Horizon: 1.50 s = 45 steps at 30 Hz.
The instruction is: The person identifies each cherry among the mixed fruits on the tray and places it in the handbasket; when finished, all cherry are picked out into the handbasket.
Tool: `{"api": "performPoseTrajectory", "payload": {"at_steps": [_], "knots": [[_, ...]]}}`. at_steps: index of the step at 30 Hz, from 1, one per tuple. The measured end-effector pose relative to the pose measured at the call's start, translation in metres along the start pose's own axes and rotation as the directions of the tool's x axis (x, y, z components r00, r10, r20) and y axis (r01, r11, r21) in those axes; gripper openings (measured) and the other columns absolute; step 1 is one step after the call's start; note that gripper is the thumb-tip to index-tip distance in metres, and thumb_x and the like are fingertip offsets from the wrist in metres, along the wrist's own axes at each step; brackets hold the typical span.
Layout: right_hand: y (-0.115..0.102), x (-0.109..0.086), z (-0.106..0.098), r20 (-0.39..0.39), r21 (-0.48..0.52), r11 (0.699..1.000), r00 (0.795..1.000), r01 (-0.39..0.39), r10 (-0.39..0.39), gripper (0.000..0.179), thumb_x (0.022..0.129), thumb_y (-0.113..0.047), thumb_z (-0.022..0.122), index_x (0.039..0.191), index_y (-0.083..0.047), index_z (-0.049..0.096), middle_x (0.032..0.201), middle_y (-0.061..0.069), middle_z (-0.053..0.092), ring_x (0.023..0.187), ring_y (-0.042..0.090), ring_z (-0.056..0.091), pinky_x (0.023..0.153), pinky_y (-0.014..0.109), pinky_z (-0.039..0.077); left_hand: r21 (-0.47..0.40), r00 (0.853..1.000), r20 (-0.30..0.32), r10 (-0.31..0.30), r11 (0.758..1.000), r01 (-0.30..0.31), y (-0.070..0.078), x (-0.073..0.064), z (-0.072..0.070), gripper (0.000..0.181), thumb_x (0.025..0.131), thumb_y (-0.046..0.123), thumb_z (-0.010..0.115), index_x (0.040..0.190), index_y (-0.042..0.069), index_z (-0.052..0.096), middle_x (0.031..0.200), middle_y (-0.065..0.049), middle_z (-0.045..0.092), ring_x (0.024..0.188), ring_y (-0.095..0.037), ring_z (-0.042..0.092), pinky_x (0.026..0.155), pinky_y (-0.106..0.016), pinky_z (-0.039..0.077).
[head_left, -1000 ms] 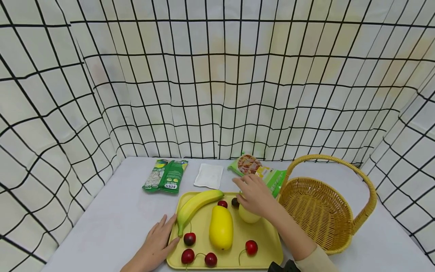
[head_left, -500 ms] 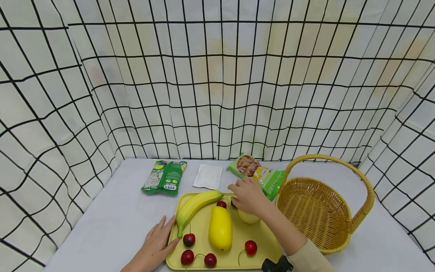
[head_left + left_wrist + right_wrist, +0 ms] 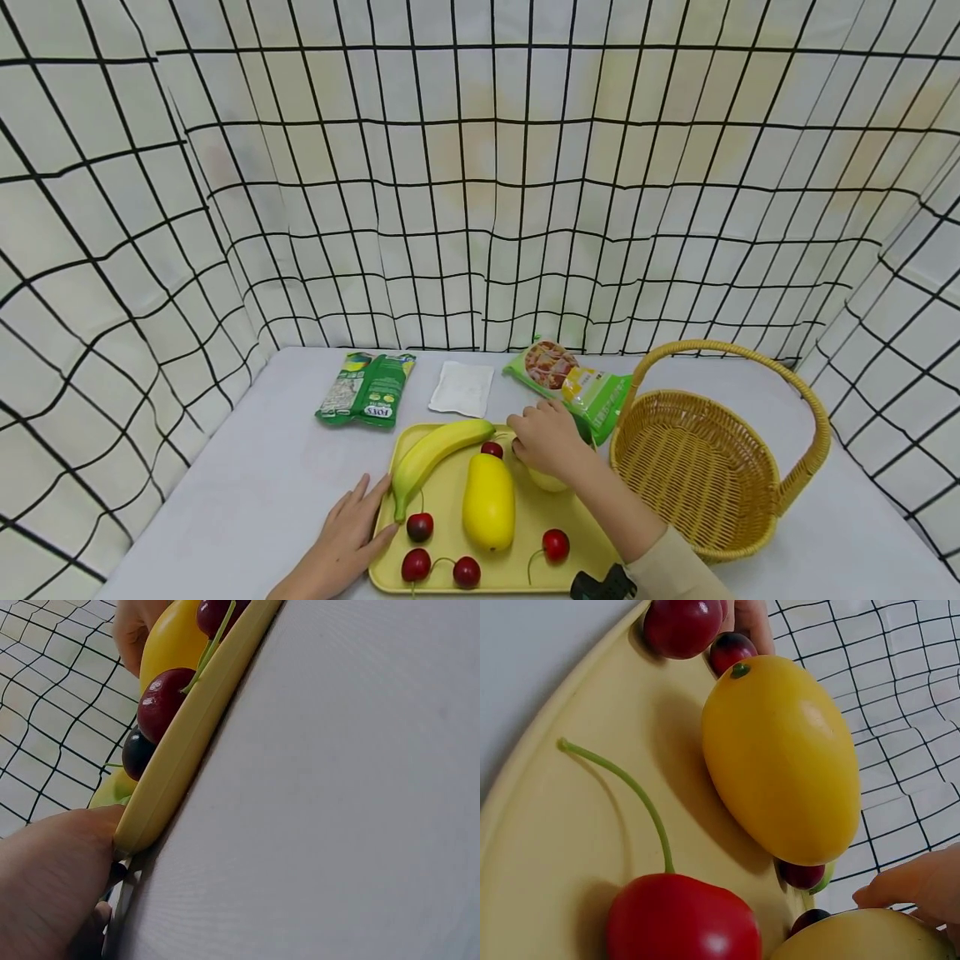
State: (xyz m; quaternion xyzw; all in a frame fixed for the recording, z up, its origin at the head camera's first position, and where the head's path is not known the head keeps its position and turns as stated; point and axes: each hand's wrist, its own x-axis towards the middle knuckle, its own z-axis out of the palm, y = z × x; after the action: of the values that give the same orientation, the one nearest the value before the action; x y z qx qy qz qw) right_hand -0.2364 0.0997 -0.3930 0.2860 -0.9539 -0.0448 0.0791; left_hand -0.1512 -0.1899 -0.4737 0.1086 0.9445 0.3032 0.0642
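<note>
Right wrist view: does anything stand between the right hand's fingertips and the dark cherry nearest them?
Nothing visible stands between the right hand and the dark cherry. The pale yellow fruit lies close beside the cherry, below the hand, and hides part of the cherry from this camera. Contact is unclear.

A white table (image 3: 225,492) carries a yellow tray (image 3: 528,508) in front, a wicker basket (image 3: 693,471) to its right, and, behind, a dark-green packet (image 3: 365,389), a white packet (image 3: 461,389) and a light-green packet (image 3: 573,382).
</note>
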Motion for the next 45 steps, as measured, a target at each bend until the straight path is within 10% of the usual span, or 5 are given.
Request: {"api": "performPoseTrajectory", "payload": {"at_steps": [23,45], "knots": [[-0.011,0.012,0.006,0.205,-0.142,0.987,0.973,-0.08,0.108,0.019,0.085,-0.032,0.065,0.091,-0.014,0.067,0.074,0.002,0.061,0.07,0.023,0.059,0.084,0.045,0.046,-0.023,1.0,0.008,-0.014,1.0,0.014,0.002,0.0,-0.001,0.072,0.089,0.042,0.055,0.141,0.0,0.029,0.145,-0.02,0.029,0.135,-0.041,0.011,0.104,-0.06,0.009],[-0.021,0.016,0.014,0.092,-0.191,0.982,0.995,-0.006,0.024,0.016,0.08,-0.026,0.07,0.089,-0.013,0.066,0.067,0.002,0.057,0.058,0.021,0.051,0.07,0.038,0.05,-0.024,1.0,0.021,-0.018,1.0,0.019,0.0,0.0,0.0,0.073,0.089,0.044,0.055,0.142,0.001,0.029,0.145,-0.018,0.029,0.136,-0.039,0.01,0.105,-0.058,0.008]]}}
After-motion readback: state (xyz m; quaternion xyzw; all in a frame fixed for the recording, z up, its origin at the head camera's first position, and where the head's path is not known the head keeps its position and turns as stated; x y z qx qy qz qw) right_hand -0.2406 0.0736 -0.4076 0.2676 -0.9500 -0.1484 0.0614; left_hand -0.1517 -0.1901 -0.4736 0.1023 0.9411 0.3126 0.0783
